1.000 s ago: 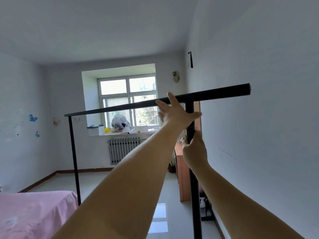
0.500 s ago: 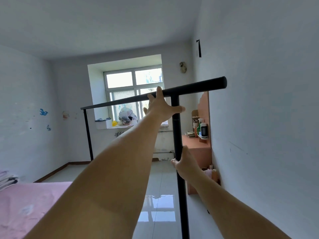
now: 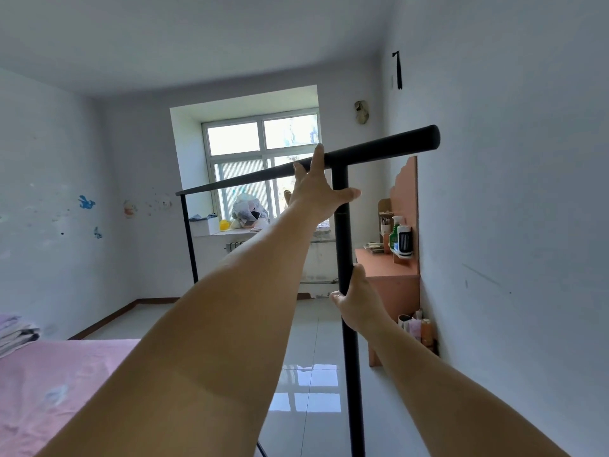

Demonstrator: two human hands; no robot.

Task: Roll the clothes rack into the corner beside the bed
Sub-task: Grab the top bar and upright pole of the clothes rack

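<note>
A black metal clothes rack (image 3: pixel 379 150) with no clothes on it stands right in front of me, its top bar running from upper right back toward the window. My left hand (image 3: pixel 316 192) grips the top bar beside the near upright post. Lower down, my right hand (image 3: pixel 357 296) is wrapped around that near post. The rack's far post (image 3: pixel 189 239) stands by the bed's end. The bed (image 3: pixel 49 384), covered in pink sheet, fills the lower left. The rack's base and wheels are out of view.
An orange desk (image 3: pixel 392 275) with bottles stands against the right wall, bottles on the floor beside it. A window (image 3: pixel 260 166) with a cluttered sill and radiator is at the far wall. Folded bedding (image 3: pixel 16 331) lies on the bed. Glossy tiled floor (image 3: pixel 306 384) runs between bed and desk.
The rack has swung left and away from the right wall, uncovering the desk. My right hand sits lower on the post than one second ago. Both hands keep their grip.
</note>
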